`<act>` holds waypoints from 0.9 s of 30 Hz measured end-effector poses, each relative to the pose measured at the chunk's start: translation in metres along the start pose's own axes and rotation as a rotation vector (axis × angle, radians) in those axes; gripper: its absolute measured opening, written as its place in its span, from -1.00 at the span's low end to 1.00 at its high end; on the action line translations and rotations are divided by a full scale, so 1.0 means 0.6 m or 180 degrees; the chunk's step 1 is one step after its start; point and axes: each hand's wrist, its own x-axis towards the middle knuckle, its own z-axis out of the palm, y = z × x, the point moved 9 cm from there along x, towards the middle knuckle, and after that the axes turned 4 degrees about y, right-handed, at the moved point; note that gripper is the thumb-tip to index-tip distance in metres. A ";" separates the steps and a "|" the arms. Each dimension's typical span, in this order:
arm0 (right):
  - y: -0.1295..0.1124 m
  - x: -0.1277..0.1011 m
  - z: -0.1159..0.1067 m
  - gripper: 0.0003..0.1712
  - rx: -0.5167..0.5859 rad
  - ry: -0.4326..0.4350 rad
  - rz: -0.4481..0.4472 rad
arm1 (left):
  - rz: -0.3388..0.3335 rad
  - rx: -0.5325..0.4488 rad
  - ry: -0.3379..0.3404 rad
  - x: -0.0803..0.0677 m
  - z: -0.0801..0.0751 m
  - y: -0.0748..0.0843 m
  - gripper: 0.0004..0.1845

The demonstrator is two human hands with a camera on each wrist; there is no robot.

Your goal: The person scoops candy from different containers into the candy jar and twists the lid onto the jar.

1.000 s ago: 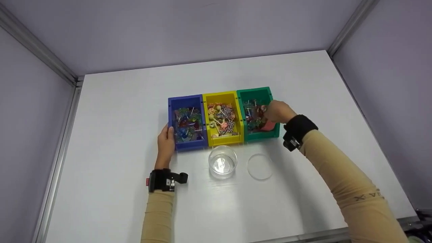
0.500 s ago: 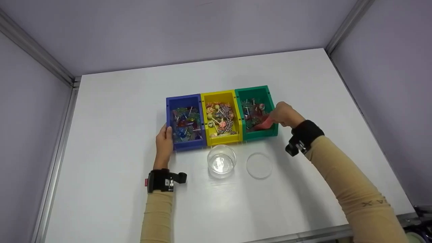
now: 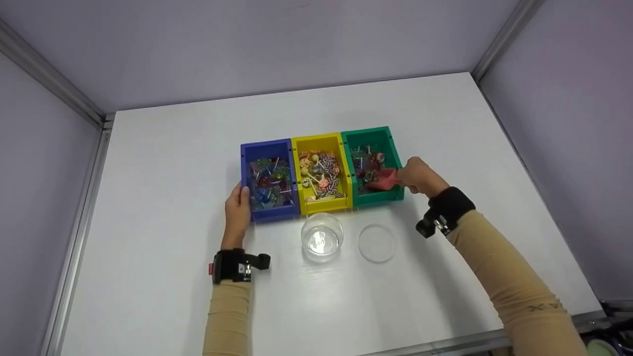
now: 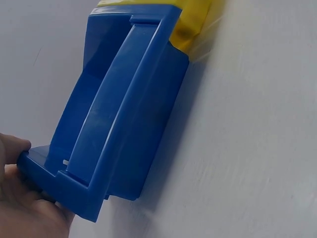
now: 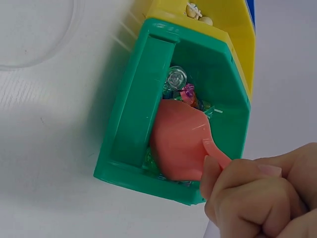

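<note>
Right hand's pinching the pink scoop, which sits in the green bin among the candy; left hand grips the blue bin's edge. Looks like mid-scoop, so I'd say next calls for a level lift.

A smooth white surface carries three bins joined edge to edge, about midway between its left and right edges and nearer the far one: blue bin toward the left edge, yellow bin in the middle, green bin toward the right. On their near-edge side, a clear tub stands upright; a clear round lid lies flat beside it, toward the right edge.
</note>
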 end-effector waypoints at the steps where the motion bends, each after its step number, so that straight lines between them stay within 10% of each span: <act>1: 0.003 0.000 0.002 -0.69 0.0033 -0.0004 0.0018 | 0.0017 -0.0010 0.0002 0.000 -0.001 0.001 -0.47; 27: 0.025 0.023 0.047 -0.55 0.0828 0.0448 -0.0057 | -0.0007 0.0016 -0.0098 0.000 -0.004 0.000 -0.47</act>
